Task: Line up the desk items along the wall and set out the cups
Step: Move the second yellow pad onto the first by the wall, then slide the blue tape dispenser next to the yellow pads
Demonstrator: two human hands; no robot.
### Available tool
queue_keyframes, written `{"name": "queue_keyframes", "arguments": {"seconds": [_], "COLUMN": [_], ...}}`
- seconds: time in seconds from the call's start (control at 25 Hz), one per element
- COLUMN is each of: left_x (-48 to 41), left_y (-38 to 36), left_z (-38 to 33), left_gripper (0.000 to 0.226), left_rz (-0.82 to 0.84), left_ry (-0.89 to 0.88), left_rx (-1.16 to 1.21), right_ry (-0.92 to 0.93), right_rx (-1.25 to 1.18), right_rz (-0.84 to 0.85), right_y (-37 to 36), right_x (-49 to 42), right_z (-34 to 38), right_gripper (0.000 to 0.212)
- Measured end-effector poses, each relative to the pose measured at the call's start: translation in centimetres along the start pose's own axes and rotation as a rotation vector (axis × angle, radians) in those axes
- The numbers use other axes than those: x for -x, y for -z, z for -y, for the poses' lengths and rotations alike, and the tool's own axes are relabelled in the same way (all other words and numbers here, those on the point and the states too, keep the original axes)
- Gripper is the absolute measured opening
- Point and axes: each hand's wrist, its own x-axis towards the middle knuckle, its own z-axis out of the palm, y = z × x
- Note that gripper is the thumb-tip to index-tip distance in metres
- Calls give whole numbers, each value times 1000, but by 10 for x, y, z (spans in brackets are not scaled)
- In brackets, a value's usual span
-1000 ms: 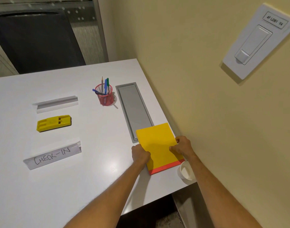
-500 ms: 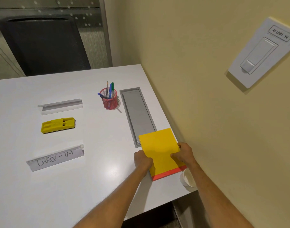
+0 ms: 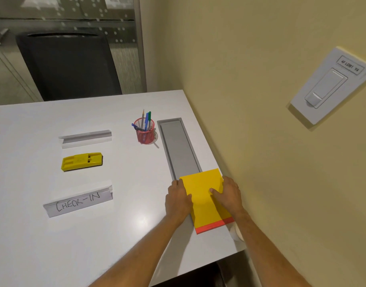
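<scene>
White desk [image 3: 53, 245] by a yellow wall: CHECK-IN sign [image 3: 78, 201], yellow stapler [image 3: 81, 161], red pen cup [image 3: 145, 133]. Left hand [image 3: 177, 200] and right hand [image 3: 227, 193] press flat, fingers extended, on the yellow notepad [image 3: 203, 201] just beside the wall.
</scene>
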Motion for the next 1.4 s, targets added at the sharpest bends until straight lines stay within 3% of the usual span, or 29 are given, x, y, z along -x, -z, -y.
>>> {"name": "queue_keyframes", "arguments": {"seconds": [0.32, 0.6, 1.04, 1.4], "left_x": [-2, 5, 48, 102], "left_y": [63, 139, 286, 366], "left_z": [40, 116, 329, 498], "left_gripper": [68, 73, 73, 73], "left_rz": [-123, -277, -404, -372], "left_ry": [-121, -85, 121, 213], "left_rx": [-333, -414, -495, -464], "right_ry": [234, 392, 658, 787], "right_rx": [83, 129, 166, 174], "right_rz": [-115, -93, -18, 67], "right_y": [-17, -46, -163, -299], "right_x": [22, 40, 101, 161], "right_z": [90, 193, 409, 561], "right_gripper": [71, 75, 74, 77]}}
